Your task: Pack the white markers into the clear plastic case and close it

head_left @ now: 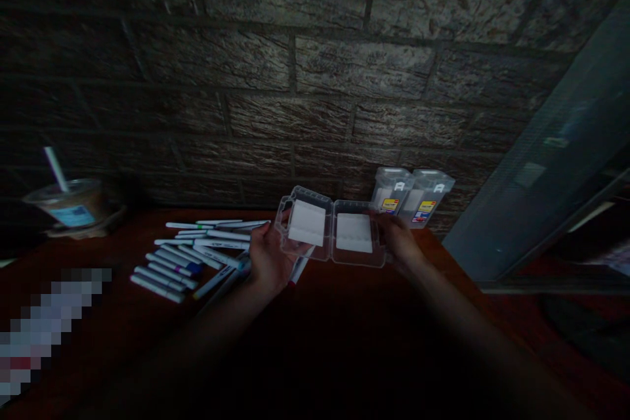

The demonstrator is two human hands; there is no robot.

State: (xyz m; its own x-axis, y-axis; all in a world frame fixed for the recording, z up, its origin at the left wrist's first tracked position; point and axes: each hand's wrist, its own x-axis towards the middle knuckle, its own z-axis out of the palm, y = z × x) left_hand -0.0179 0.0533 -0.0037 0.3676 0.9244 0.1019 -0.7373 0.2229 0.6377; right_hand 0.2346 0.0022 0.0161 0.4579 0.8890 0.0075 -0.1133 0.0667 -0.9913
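Note:
A clear plastic case point(331, 252) is spread wide on its hinge, with a white insert point(307, 223) in one half and another white insert point(353, 233) in the other. My left hand point(270, 254) supports its left half from below and behind, fingers partly hidden. At the right edge, my right hand point(399, 239) grips the other half between thumb and fingers. Beneath and beside my left hand lie several white markers point(172, 266) with caps of different colours. One marker with a red end point(296, 270) shows just under the case.
Two clear plastic cases with yellow labels point(390, 200) point(424, 207) stand upright against the brick wall point(325, 111). A lidded drink cup with a straw point(73, 207) rests at the left on the wooden table point(344, 328). A grey post point(531, 157) rises beyond the table's right edge.

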